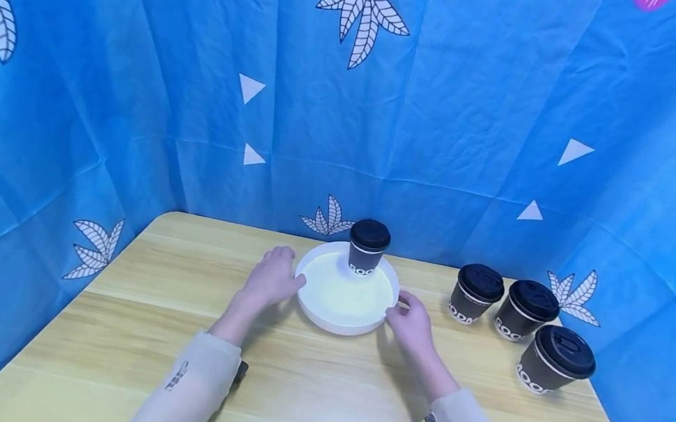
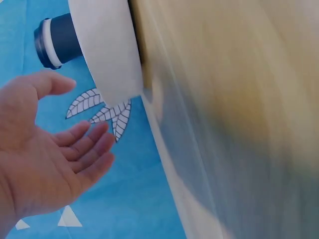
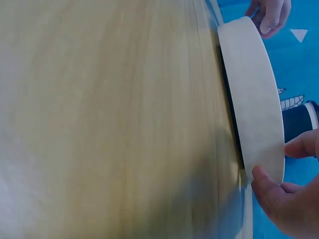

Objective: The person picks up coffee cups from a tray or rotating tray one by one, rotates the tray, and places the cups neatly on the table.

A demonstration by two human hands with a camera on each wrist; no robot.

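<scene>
A round white tray [image 1: 339, 303] with a low rim sits near the back of the table, and a black-lidded paper cup [image 1: 366, 248] stands upright in its back part. My right hand [image 1: 411, 323] is at the tray's right edge. In the right wrist view its thumb and fingers pinch the rim of the tray [image 3: 251, 94], one digit over the edge and another on the outer wall. My left hand [image 1: 271, 277] is beside the tray's left edge. Its fingers are loosely bent, with a gap to the wall of the tray [image 2: 107, 50] in the left wrist view.
To the right stand three more lidded paper cups [image 1: 476, 293], [image 1: 526, 310], [image 1: 555, 359] in a slanting row, close together. Blue curtain [image 1: 336, 119] with leaf prints hangs behind the wooden table [image 1: 316, 391] and along both sides.
</scene>
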